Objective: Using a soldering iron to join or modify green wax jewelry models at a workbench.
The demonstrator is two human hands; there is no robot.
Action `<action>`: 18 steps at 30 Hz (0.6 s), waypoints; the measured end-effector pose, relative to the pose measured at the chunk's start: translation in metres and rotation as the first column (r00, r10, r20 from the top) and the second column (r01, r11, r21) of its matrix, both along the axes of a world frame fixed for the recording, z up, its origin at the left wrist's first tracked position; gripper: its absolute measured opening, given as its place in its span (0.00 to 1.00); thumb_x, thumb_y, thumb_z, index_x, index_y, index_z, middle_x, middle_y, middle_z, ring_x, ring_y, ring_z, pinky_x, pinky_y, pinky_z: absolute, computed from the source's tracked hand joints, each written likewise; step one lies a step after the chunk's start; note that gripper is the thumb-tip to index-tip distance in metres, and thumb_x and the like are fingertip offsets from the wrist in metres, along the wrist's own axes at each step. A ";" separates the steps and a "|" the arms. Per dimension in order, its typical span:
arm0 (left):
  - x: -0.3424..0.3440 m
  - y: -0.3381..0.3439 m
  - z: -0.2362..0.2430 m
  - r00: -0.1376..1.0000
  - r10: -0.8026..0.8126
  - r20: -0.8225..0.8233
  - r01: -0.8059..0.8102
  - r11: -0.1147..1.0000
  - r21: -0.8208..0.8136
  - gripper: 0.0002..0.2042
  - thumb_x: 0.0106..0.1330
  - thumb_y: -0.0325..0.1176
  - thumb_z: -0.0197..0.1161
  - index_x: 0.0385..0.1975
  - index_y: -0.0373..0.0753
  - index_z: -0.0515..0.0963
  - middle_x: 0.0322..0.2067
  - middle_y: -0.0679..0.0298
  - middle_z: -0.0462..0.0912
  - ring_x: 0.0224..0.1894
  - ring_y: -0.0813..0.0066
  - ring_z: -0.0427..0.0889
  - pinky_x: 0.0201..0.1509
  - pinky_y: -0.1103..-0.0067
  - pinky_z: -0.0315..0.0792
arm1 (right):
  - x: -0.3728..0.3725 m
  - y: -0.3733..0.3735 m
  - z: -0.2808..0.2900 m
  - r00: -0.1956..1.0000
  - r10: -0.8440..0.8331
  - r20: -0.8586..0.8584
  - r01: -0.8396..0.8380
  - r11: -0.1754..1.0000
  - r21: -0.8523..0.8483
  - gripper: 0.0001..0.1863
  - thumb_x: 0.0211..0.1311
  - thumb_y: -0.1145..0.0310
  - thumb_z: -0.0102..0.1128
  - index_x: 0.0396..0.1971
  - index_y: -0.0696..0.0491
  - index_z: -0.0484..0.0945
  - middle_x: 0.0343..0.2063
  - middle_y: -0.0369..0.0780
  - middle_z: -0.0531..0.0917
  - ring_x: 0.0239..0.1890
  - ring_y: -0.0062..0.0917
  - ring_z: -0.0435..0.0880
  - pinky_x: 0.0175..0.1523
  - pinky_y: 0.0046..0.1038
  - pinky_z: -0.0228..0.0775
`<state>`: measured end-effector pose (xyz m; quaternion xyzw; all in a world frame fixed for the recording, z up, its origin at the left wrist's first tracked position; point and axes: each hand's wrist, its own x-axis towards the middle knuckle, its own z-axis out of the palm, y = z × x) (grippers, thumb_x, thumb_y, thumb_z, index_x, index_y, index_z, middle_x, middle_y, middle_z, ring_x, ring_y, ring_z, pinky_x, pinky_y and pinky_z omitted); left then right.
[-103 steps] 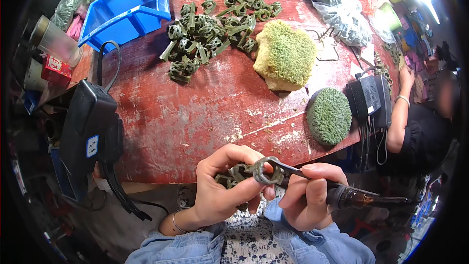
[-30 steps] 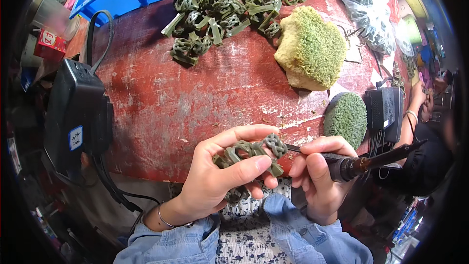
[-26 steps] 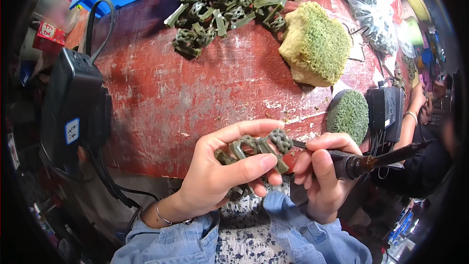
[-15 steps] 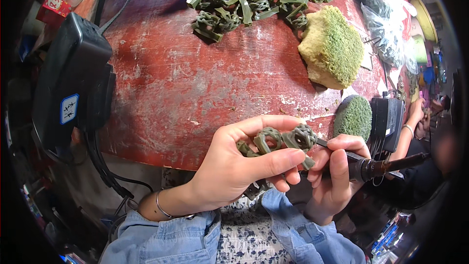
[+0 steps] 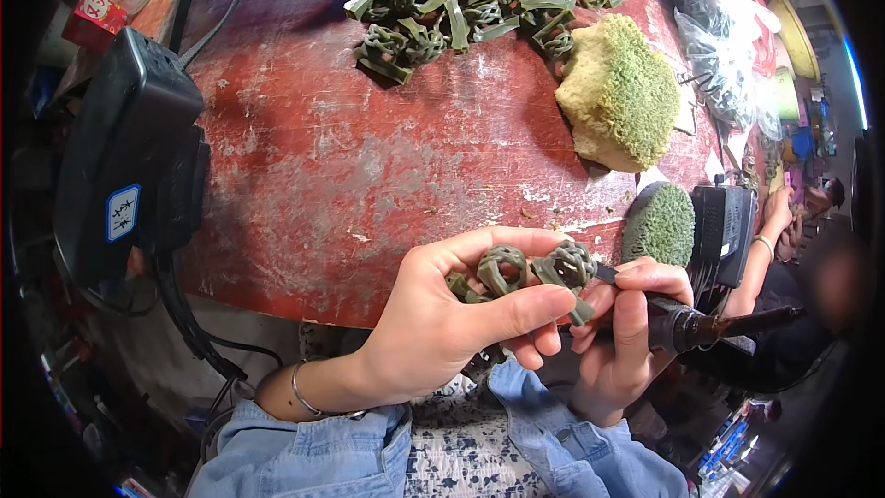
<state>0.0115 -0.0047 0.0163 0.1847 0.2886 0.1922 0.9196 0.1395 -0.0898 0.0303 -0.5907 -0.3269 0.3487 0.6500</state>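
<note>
My left hand [image 5: 433, 314] is closed round a dark green openwork piece [image 5: 503, 269] with rounded, knotted lattice heads and flat stubs. Its thumb presses along the near side. In my right hand [image 5: 627, 341] is a pen-like tool with a black handle [image 5: 678, 325], its brown rod pointing away to the right. From the fingertips of that hand a thin dark blade [image 5: 605, 273] reaches to the rightmost lattice head. Whether blade and handle are one tool I cannot tell. Both hands are just off the near edge of the worn red table [image 5: 323, 157].
Several similar green pieces [image 5: 461, 14] lie heaped at the far side. To the right are a yellow-green sponge-like block [image 5: 631, 92], a dark green oval pad [image 5: 661, 226] and a black box [image 5: 721, 231]. A black device [image 5: 129, 138] stands left. Another person's arm [image 5: 774, 221] shows at far right.
The view has shifted slightly, so the table items appear a little to the left. My hands keep almost the same hold, blade still at the lattice head.
</note>
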 end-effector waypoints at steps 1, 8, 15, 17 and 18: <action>0.000 0.000 0.000 1.000 -0.002 0.003 0.002 1.000 0.001 0.19 0.56 0.24 0.58 0.48 0.27 0.65 0.29 0.53 0.77 0.23 0.74 0.77 0.21 0.85 0.72 | 0.000 0.000 0.000 1.000 0.008 0.008 -0.008 1.000 0.009 0.06 0.58 0.73 0.50 0.33 0.60 0.66 0.20 0.45 0.75 0.16 0.21 0.73 0.20 0.17 0.67; -0.002 -0.001 -0.005 0.999 -0.003 0.043 0.002 1.000 0.011 0.19 0.57 0.26 0.59 0.47 0.27 0.65 0.30 0.51 0.77 0.23 0.74 0.77 0.19 0.85 0.72 | 0.002 0.000 -0.001 0.999 0.046 0.025 -0.047 0.998 0.044 0.04 0.58 0.76 0.48 0.32 0.60 0.67 0.22 0.45 0.74 0.17 0.21 0.74 0.21 0.17 0.69; -0.007 0.003 -0.008 0.993 -0.080 0.083 0.080 0.997 0.004 0.19 0.57 0.26 0.59 0.45 0.25 0.64 0.25 0.56 0.78 0.23 0.77 0.77 0.23 0.84 0.73 | 0.007 0.001 -0.004 0.992 0.118 -0.037 -0.115 0.990 0.079 0.04 0.58 0.76 0.49 0.30 0.60 0.70 0.23 0.45 0.75 0.19 0.21 0.75 0.22 0.18 0.70; -0.007 0.003 -0.008 0.992 -0.081 0.092 0.081 0.997 0.005 0.18 0.57 0.26 0.59 0.45 0.25 0.64 0.25 0.55 0.78 0.23 0.77 0.77 0.23 0.85 0.73 | 0.009 0.000 -0.005 0.992 0.120 -0.041 -0.116 0.990 0.085 0.04 0.58 0.75 0.49 0.30 0.61 0.70 0.23 0.45 0.75 0.19 0.22 0.75 0.22 0.18 0.70; -0.006 0.003 -0.008 0.992 -0.078 0.100 0.078 0.997 0.004 0.18 0.58 0.26 0.58 0.45 0.25 0.64 0.26 0.55 0.78 0.24 0.77 0.77 0.22 0.85 0.72 | 0.010 0.000 -0.005 0.991 0.134 -0.027 -0.131 0.987 0.094 0.05 0.58 0.75 0.49 0.30 0.61 0.70 0.23 0.45 0.75 0.19 0.22 0.75 0.22 0.18 0.71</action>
